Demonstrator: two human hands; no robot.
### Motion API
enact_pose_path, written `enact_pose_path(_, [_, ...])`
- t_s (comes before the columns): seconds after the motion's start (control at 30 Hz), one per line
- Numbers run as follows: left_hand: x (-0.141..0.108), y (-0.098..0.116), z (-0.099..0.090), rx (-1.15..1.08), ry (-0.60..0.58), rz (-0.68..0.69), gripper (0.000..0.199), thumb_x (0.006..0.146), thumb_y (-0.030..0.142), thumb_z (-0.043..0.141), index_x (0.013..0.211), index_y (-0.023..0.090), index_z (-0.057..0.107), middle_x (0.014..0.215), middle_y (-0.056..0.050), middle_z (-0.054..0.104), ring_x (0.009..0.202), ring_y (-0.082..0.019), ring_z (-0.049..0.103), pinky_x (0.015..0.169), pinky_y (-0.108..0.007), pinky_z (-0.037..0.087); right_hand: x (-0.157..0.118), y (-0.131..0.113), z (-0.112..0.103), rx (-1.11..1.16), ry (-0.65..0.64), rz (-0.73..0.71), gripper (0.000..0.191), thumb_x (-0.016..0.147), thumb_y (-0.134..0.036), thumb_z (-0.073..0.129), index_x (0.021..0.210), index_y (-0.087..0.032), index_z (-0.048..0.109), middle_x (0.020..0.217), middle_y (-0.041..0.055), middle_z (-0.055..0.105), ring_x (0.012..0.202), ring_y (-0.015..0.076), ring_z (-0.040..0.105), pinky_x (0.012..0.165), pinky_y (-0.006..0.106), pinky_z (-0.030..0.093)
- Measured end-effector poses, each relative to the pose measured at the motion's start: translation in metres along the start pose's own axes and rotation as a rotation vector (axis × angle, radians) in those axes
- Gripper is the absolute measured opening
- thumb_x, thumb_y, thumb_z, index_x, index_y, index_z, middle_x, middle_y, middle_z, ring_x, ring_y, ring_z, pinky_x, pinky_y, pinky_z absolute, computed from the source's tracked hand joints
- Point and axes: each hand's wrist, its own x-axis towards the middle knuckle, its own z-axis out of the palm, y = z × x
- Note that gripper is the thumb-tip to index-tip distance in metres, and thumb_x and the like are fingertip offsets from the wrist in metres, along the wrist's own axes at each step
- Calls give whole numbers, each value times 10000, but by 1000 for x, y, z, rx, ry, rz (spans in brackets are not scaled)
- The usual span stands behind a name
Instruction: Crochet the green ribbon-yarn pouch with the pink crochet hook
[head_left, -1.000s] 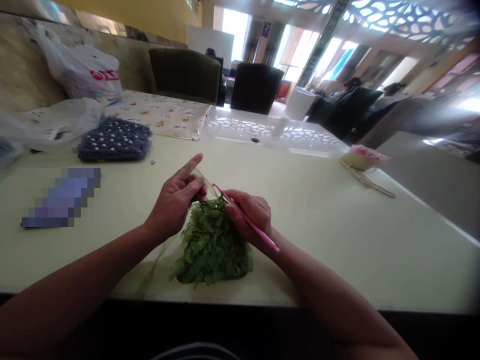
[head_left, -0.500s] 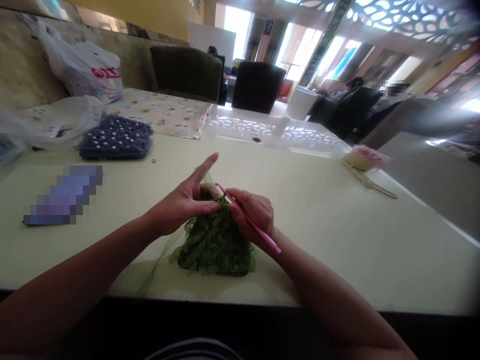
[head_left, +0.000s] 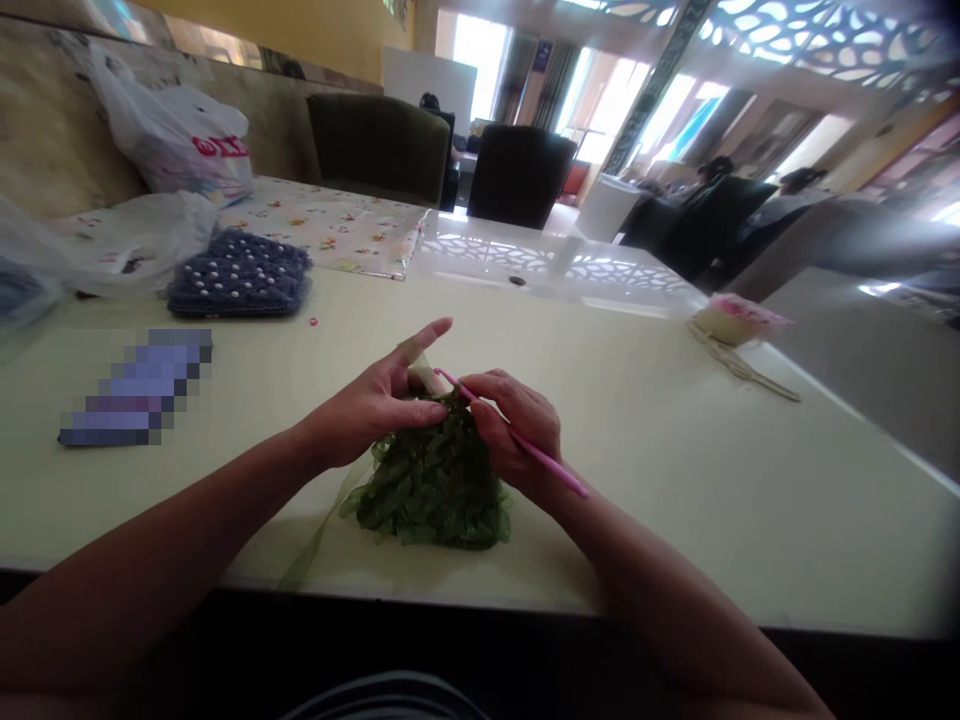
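We work the green ribbon crochet (head_left: 431,495), which lies on the counter (head_left: 750,500) near its front edge. The left hand (head_left: 375,410) has its fingers (head_left: 420,345) spread over the top edge; any pinch is hidden. The right hand (head_left: 517,425) wraps curled fingers (head_left: 499,395) around the pink crochet hook (head_left: 555,468). Its long axis slants, tip up-left, into the top edge. For even stitches, hold the sheer ribbon strand (head_left: 322,535) taut.

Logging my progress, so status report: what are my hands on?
Right hand gripping pink crochet hook. Left hand holding green ribbon crochet. Nothing on top of it.
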Motion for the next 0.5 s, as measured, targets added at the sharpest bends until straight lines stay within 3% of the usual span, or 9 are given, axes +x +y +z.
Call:
enact_pose_path(0.1, [0,4,-6,3,-43,-25,878,768,115,741,1490,376,316,899,22,668,846,-110,619,827,-236,469,5,-4,-9,145,-59,77,155,946,-161,512,1010,-178,651,878,27,677,795,118,645,744,263,534])
enact_pose_path(0.23, [0,11,-13,28,-78,-20,847,770,102,723,1491,329,340,914,-7,670,866,-132,619,824,-250,466,13,-5,-22,228,-177,156,159,954,-187,518,978,-186,675,859,12,690,893,137,669,948,337,527])
enact_pose_path(0.33, [1,15,-14,104,-65,9,813,772,110,718,1482,296,370,898,-9,658,850,-126,598,805,-236,454,17,-3,-27,182,-268,85,159,954,-179,509,955,-174,668,857,4,702,853,124,676,1059,385,476])
enact_pose_path(0.5, [0,14,-9,241,4,47,777,783,150,712,1476,274,385,865,-2,629,827,-124,570,788,-245,448,21,1,-28,8,-343,-46,140,965,-178,495,955,-168,634,857,2,704,808,110,658,1075,407,458])
